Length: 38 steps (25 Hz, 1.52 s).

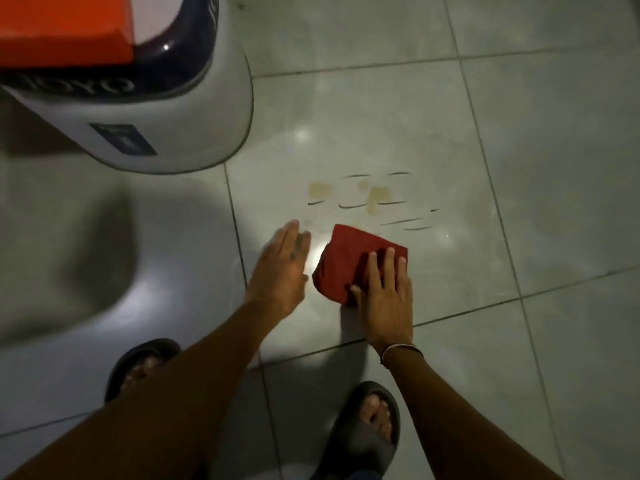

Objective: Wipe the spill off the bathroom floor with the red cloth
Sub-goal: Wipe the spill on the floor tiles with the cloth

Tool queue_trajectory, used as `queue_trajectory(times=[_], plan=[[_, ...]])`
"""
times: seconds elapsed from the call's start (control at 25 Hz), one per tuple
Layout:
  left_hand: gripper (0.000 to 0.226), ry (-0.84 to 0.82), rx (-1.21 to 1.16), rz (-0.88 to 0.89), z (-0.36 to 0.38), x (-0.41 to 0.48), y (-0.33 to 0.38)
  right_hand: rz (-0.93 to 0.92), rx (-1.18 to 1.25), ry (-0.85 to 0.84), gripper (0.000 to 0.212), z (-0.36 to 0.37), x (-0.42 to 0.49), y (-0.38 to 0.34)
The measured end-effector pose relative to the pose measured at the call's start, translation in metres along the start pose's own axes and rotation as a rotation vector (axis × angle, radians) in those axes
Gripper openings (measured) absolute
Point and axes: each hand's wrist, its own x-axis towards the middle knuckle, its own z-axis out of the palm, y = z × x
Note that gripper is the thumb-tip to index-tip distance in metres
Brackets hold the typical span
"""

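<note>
A folded red cloth (349, 258) lies flat on the grey tiled floor (519, 133). My right hand (386, 299) presses on its near right part, fingers spread over it. My left hand (282, 271) hovers flat just left of the cloth, fingers together and holding nothing. The spill (375, 195) is a few yellowish-brown patches with thin dark streaks around them, a short way beyond the cloth's far edge.
A white toilet base (166, 109) with a dark seat rim stands at the upper left, an orange object (62, 26) on top of it. My two feet in dark sandals (363, 434) stand at the bottom. Tile joints cross the floor.
</note>
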Motion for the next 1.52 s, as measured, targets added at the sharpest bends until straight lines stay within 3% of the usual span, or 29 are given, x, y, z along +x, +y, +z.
queue_trajectory(times=[0.12, 0.24, 0.28, 0.36, 0.44, 0.56, 0.6, 0.68, 0.76, 0.84, 0.92, 0.96, 1.04, 1.12, 1.16, 1.28, 1.36, 1.44, 1.52], plan=[[0.107, -0.073, 0.162, 0.038, 0.030, 0.003, -0.044, -0.026, 0.015, 0.103, 0.082, 0.038, 0.028, -0.016], [0.113, -0.034, 0.208, 0.133, 0.046, 0.008, -0.067, 0.086, 0.016, 0.262, 0.079, 0.054, 0.064, -0.045], [0.114, -0.018, 0.218, 0.160, 0.047, 0.009, -0.071, 0.059, 0.001, 0.265, 0.078, 0.053, 0.069, -0.053], [0.115, -0.018, 0.204, 0.190, 0.045, 0.009, -0.074, -0.161, -0.110, 0.234, 0.077, 0.067, 0.050, -0.037], [0.117, -0.029, 0.188, 0.179, 0.040, 0.009, -0.074, -0.207, -0.187, 0.222, 0.077, 0.068, 0.036, 0.003], [0.127, -0.047, 0.202, 0.183, 0.037, 0.019, -0.074, 0.126, -0.038, 0.259, 0.081, 0.038, 0.088, 0.008], [0.134, -0.050, 0.194, 0.180, 0.034, 0.024, -0.076, 0.143, -0.028, 0.246, 0.080, 0.032, 0.106, -0.010], [0.147, -0.075, 0.176, 0.182, 0.027, 0.034, -0.076, -0.124, -0.131, 0.231, 0.077, 0.042, 0.098, -0.024], [0.156, -0.086, 0.186, 0.168, 0.024, 0.043, -0.075, -0.323, -0.233, 0.183, 0.077, 0.066, 0.048, 0.009], [0.159, -0.098, 0.164, 0.177, 0.026, 0.048, -0.075, -0.121, -0.169, 0.199, 0.078, 0.055, 0.056, 0.052], [0.159, -0.091, 0.144, 0.188, 0.030, 0.051, -0.080, 0.203, -0.013, 0.261, 0.081, 0.023, 0.118, 0.044], [0.160, -0.076, 0.139, 0.192, 0.031, 0.052, -0.083, 0.267, 0.034, 0.254, 0.080, 0.010, 0.147, 0.020], [0.161, -0.070, 0.120, 0.218, 0.030, 0.052, -0.085, 0.110, -0.066, 0.239, 0.077, 0.011, 0.152, -0.020], [0.161, -0.067, 0.136, 0.232, 0.027, 0.050, -0.085, -0.163, -0.191, 0.194, 0.076, 0.038, 0.099, -0.008], [0.160, -0.068, 0.152, 0.230, 0.024, 0.050, -0.086, -0.199, -0.194, 0.178, 0.078, 0.036, 0.073, 0.011], [0.154, -0.048, 0.144, 0.249, 0.027, 0.051, -0.089, 0.155, -0.026, 0.138, 0.083, -0.005, 0.114, 0.063], [0.148, -0.014, 0.118, 0.239, 0.030, 0.051, -0.090, 0.291, 0.037, 0.201, 0.085, -0.028, 0.181, 0.025], [0.142, -0.030, 0.122, 0.242, 0.027, 0.051, -0.088, 0.106, -0.088, 0.245, 0.082, -0.011, 0.187, -0.030], [0.140, -0.048, 0.150, 0.226, 0.019, 0.050, -0.085, -0.239, -0.196, 0.167, 0.077, 0.026, 0.136, -0.038]])
